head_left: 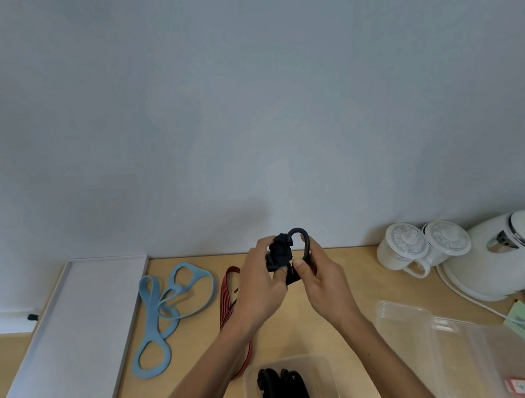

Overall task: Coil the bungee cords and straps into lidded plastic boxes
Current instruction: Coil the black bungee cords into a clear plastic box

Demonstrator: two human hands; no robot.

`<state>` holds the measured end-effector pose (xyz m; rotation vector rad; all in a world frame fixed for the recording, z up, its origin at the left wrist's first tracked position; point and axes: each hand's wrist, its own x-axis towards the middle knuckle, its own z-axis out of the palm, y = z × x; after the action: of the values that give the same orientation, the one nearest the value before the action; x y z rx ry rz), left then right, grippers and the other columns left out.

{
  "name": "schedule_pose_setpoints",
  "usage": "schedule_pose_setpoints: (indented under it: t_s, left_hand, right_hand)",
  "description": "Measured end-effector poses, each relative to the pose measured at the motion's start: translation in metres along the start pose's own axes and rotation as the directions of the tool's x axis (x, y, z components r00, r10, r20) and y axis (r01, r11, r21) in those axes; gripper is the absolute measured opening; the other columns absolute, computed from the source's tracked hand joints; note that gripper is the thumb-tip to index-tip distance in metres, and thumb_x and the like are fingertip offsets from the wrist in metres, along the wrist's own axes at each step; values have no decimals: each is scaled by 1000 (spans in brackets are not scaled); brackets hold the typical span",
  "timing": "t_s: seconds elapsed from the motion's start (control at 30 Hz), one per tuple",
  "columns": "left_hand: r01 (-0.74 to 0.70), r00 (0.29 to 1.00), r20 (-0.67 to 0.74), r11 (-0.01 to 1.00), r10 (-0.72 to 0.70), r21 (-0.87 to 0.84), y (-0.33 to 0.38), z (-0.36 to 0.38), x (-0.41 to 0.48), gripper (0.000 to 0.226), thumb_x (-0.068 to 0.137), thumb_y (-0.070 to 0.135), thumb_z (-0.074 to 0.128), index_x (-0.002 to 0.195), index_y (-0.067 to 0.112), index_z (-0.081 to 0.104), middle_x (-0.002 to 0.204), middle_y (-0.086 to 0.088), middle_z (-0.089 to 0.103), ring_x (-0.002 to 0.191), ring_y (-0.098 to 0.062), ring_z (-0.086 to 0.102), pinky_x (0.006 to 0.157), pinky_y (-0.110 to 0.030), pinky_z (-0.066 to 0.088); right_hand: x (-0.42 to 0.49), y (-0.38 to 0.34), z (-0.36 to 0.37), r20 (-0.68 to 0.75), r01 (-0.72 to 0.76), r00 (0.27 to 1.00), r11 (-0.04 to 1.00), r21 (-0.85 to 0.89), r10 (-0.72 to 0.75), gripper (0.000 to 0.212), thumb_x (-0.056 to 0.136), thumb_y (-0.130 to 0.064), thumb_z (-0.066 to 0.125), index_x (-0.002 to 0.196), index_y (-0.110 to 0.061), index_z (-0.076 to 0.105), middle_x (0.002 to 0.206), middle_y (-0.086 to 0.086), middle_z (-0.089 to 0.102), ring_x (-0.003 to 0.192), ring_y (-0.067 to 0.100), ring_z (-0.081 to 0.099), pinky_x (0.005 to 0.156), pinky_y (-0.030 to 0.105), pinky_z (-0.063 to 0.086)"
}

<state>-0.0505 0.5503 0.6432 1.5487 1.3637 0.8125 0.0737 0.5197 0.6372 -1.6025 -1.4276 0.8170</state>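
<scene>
Above the wooden table, near the wall, I hold the black bungee cord between both hands: my left hand curls round the wad and my right hand pinches its loop. The clear box sits below my wrists at the near edge. The red strap runs under my left forearm, and the clear lid lies to the right.
</scene>
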Motion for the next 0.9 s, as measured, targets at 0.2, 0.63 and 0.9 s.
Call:
schedule_pose_setpoints:
  t_s: [0.2, 0.63, 0.9]
  left_hand:
    - [-33, 999, 19, 999, 33, 4, -4, 1, -3, 41, 83, 1, 57, 115, 26, 51, 98, 13, 55, 100, -17, 55, 74, -47, 57]
    - [29, 999, 34, 993, -26, -112, 1, 1, -8, 39, 90, -6, 51, 121, 17, 52, 111, -10, 56, 75, -25, 60, 52, -9, 48]
    - [12, 996, 87, 986, 2, -166, 2, -2, -7, 42, 88, -6, 52, 122, 19, 55, 115, -4, 56, 92, -17, 58, 57, -20, 56]
  right_hand:
    - [2, 4, 0, 15, -12, 1000, 1000, 24, 12, 38, 96, -11, 48, 134, -20, 47, 67, -8, 51, 60, 3, 48, 57, 12, 37]
    - [8, 5, -12, 222, -21, 975, 999, -41, 29, 40, 98, -12, 44, 133, -31, 45, 71, -25, 57, 73, -9, 53, 67, 7, 38]
    - [9, 8, -15, 53, -77, 996, 985, 155, 70, 24, 95, -19, 55, 110, -37, 59, 65, -10, 55, 57, 2, 48, 62, 18, 41]
